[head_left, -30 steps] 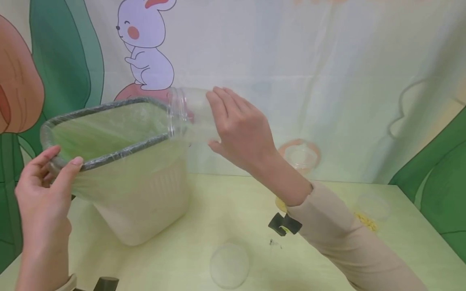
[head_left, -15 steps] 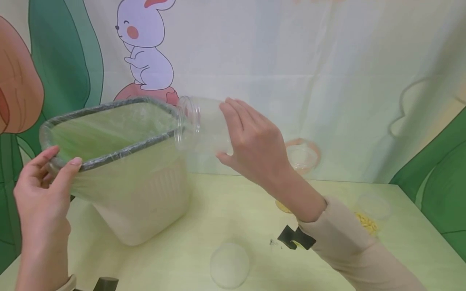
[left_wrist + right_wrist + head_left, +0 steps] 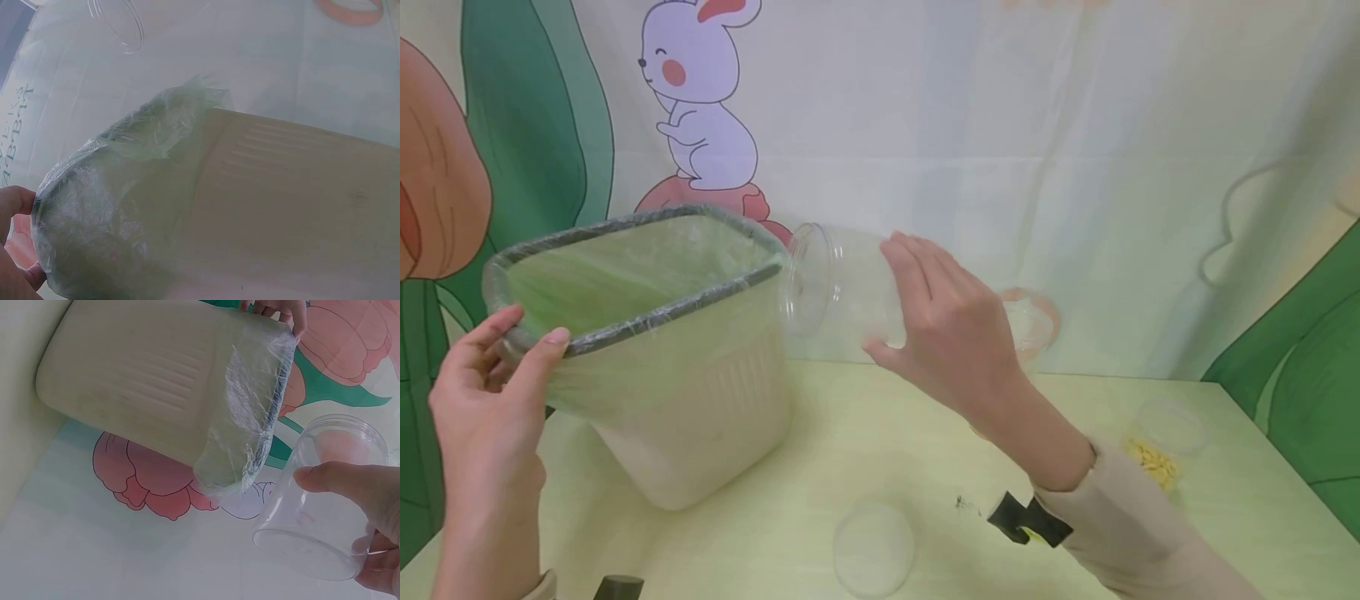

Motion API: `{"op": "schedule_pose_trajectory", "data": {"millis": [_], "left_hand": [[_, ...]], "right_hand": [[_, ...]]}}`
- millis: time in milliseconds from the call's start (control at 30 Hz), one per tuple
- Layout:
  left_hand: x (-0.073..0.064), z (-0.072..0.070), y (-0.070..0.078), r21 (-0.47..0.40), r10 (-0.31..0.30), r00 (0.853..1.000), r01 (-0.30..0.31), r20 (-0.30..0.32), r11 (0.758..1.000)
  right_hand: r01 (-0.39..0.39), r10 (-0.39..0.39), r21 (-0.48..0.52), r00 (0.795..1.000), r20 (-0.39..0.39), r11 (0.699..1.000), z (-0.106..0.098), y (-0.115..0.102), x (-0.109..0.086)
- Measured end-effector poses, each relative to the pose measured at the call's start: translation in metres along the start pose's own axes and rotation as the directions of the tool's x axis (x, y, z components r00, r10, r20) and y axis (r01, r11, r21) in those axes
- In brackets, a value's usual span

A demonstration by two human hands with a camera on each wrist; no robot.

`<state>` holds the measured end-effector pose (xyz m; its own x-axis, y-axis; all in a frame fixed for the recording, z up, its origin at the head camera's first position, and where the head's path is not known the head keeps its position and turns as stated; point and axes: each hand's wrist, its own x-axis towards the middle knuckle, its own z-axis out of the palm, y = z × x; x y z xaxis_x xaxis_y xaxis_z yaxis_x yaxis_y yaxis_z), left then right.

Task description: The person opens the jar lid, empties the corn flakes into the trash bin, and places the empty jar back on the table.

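Note:
A pale trash bin (image 3: 700,433), lined with a thin green bag (image 3: 602,292) folded over its dark rim, leans tilted at the left of the table. My left hand (image 3: 493,387) grips the rim's near left corner between thumb and fingers. To the right of the bin, my right hand (image 3: 958,329) holds a clear plastic jar (image 3: 857,287) sideways, its threaded mouth facing the bin's right rim corner. Through the jar wall (image 3: 300,512) in the right wrist view, I see no contents. The left wrist view shows the liner (image 3: 119,212) bunched over the bin's edge.
A clear round lid (image 3: 874,550) lies on the near table. Small dark specks (image 3: 964,503) are beside it. Yellow pieces (image 3: 1152,465) in a clear container stand at the right. Behind my right hand is an orange-ringed clear item (image 3: 1033,321). A printed curtain hangs behind.
My right hand has drawn the jar right and downward, so its mouth has moved off the bin's rim. My left hand and the bin have stayed in place.

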<state>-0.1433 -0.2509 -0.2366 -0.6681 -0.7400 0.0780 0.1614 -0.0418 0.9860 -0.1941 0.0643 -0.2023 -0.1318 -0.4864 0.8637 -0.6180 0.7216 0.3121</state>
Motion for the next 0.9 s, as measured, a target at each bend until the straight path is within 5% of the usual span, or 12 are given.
{"op": "schedule_pose_trajectory", "data": {"millis": [900], "left_hand": [[-0.002, 0.000, 0.000, -0.001, 0.015, 1.000, -0.015, 0.009, 1.000]], "right_hand": [[-0.081, 0.082, 0.064, 0.996, -0.022, 0.995, -0.013, -0.005, -0.048]]}}
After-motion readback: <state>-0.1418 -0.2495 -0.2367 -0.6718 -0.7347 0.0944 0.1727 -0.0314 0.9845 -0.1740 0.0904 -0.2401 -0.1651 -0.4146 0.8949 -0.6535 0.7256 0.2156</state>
